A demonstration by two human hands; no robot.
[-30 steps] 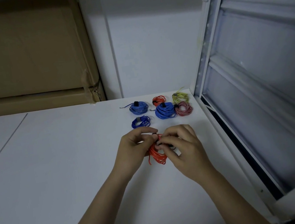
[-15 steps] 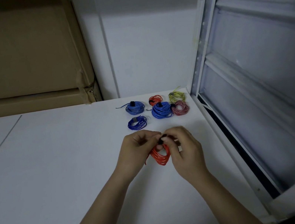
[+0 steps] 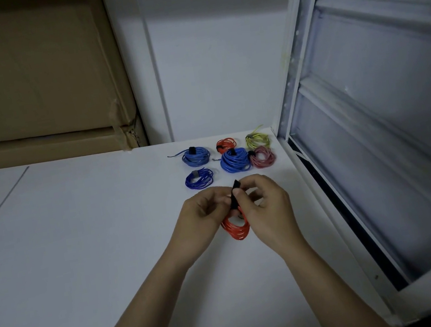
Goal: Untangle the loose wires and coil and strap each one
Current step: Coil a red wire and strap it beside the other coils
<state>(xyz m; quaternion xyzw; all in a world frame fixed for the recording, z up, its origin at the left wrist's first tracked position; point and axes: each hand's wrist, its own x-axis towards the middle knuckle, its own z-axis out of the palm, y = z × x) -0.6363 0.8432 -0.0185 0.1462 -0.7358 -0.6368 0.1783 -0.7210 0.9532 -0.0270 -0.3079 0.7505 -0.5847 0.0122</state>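
Head cam is looking down at a white table [image 3: 79,243], and from where I'm standing both hands are busy right in the middle of it. The left hand [image 3: 203,219] has its fingers curled round the top of an orange wire coil [image 3: 236,228], which hangs down between the two palms just above the tabletop. The right hand [image 3: 265,206] is pinching a black strap [image 3: 234,195] between thumb and fingertips; the strap stands nearly upright, its lower end at the top of the coil.

Up at 12 o'clock from the hands sits a cluster of strapped coils: a dark blue coil [image 3: 199,179] nearest, a lighter blue coil [image 3: 196,156] behind it, a big blue coil [image 3: 233,160], a small orange coil [image 3: 226,144], a yellow coil [image 3: 257,140] and a pink coil [image 3: 262,157]. The pink one touches the big blue one.

Cardboard boxes [image 3: 23,81] are stacked at 10 o'clock, and a white metal frame [image 3: 375,136] runs along 3 o'clock.
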